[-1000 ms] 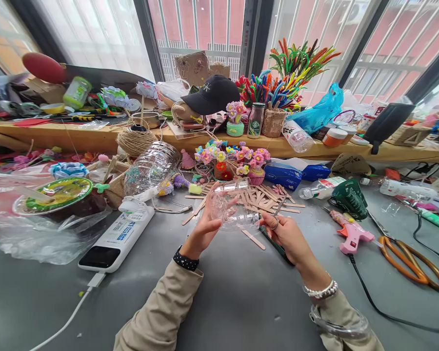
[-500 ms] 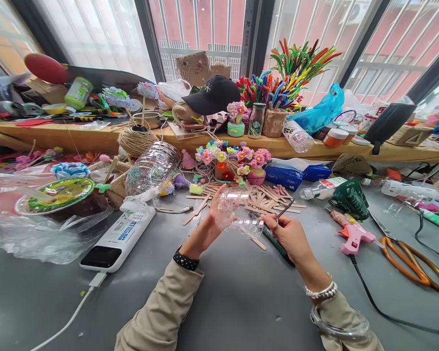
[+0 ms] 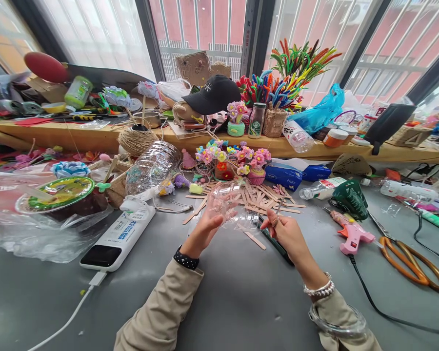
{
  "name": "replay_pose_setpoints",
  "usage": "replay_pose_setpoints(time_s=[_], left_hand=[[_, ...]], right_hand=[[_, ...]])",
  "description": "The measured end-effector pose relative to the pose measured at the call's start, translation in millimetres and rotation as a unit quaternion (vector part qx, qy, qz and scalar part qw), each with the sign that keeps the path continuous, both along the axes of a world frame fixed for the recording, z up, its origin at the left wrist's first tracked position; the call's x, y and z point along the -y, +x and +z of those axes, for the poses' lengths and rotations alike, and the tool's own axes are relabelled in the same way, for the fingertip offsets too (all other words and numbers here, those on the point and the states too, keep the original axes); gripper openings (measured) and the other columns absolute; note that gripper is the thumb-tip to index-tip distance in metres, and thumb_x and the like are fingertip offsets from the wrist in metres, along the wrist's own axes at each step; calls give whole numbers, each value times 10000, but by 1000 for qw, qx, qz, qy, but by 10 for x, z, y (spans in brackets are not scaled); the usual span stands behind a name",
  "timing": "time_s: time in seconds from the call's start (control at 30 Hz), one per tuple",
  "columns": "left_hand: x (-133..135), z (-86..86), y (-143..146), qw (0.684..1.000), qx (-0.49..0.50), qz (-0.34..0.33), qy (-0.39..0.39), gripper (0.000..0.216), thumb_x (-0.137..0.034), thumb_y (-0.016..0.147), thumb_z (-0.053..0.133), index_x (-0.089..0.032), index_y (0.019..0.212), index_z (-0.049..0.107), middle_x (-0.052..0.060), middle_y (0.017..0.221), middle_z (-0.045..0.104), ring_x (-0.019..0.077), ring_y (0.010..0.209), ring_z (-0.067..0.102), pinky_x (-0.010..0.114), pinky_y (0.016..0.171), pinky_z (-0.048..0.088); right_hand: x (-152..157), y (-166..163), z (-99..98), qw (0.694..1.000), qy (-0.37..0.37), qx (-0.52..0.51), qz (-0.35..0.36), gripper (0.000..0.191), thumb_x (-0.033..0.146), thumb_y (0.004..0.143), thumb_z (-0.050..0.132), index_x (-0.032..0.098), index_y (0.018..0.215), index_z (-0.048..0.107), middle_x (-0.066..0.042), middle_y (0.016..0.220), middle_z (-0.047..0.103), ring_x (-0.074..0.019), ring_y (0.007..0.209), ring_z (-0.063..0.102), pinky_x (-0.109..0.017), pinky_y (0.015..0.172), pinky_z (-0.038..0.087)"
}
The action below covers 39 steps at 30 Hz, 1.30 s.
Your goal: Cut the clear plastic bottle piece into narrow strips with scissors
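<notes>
My left hand (image 3: 207, 226) is wrapped round a clear cut plastic bottle (image 3: 237, 213), held on its side above the table, its narrower end towards my right hand. My right hand (image 3: 287, 234) pinches a thin, dark metal blade (image 3: 280, 204) that points up and away; its handle is hidden in the fingers. Those fingers are close to the bottle's right end, and whether they touch it I cannot tell. Under the right hand lies a dark green tool handle (image 3: 278, 246). Wooden craft sticks (image 3: 258, 199) are scattered behind the bottle.
Right of my hands lie a pink glue gun (image 3: 354, 234) with a black cord and orange-handled scissors (image 3: 409, 261). A white power bank (image 3: 119, 239) with a cable and a lidded bowl (image 3: 64, 197) are on the left. Pipe-cleaner flowers (image 3: 256, 163) stand behind the sticks.
The bottle has turned and shifted slightly left in my left hand. My right hand has drawn back a little from its end, the blade now less spread out to the right.
</notes>
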<state>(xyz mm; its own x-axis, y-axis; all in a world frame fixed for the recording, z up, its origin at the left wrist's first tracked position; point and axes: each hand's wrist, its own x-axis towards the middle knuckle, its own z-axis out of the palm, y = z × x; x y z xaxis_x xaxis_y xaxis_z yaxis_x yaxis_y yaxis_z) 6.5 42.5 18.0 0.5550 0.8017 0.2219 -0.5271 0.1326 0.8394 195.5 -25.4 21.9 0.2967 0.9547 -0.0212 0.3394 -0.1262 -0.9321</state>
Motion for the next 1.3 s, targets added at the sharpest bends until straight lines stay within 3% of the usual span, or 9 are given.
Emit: replay_pose_setpoints(time_s=[0.23, 0.33, 0.53, 0.97, 1.3], left_hand=[[-12, -5, 16, 997, -5, 72, 29, 971, -434, 551, 756, -359, 1371, 240, 64, 1305, 454, 318, 1186, 440, 513, 1027, 298], [-11, -8, 11, 997, -4, 59, 41, 969, -425, 558, 757, -370, 1372, 234, 58, 1322, 439, 316, 1200, 429, 507, 1038, 287], [-11, -2, -12, 997, 12, 53, 50, 939, -438, 585, 738, -383, 1372, 229, 50, 1346, 429, 309, 1225, 414, 505, 1052, 270], [-4, -19, 4, 997, 26, 37, 61, 916, -418, 594, 743, -387, 1365, 248, 42, 1356, 417, 289, 1223, 419, 489, 1072, 248], [-58, -105, -7, 998, 20, 19, 50, 901, -370, 587, 758, -376, 1335, 256, 58, 1316, 432, 303, 1222, 423, 517, 1053, 278]], right_hand=[[17, -78, -13, 983, -54, 51, 169, 840, 837, 692, 180, 141, 671, 651, 3, 488, 470, -126, 493, 456, -251, 542, 347], [26, -87, -28, 974, -55, 92, 200, 823, 830, 700, 197, 146, 662, 651, -3, 510, 480, -144, 539, 488, -261, 578, 356], [23, -34, -32, 964, -75, 75, 243, 805, 810, 723, 214, 146, 681, 667, 6, 502, 461, -133, 518, 470, -249, 550, 348], [37, -94, 57, 958, -89, 176, 209, 557, 595, 819, 386, 148, 623, 654, -7, 520, 542, -124, 512, 491, -237, 548, 342], [16, -84, -23, 951, -74, 266, 142, 548, 498, 849, 389, 173, 462, 602, -20, 486, 578, -123, 512, 516, -238, 549, 299]])
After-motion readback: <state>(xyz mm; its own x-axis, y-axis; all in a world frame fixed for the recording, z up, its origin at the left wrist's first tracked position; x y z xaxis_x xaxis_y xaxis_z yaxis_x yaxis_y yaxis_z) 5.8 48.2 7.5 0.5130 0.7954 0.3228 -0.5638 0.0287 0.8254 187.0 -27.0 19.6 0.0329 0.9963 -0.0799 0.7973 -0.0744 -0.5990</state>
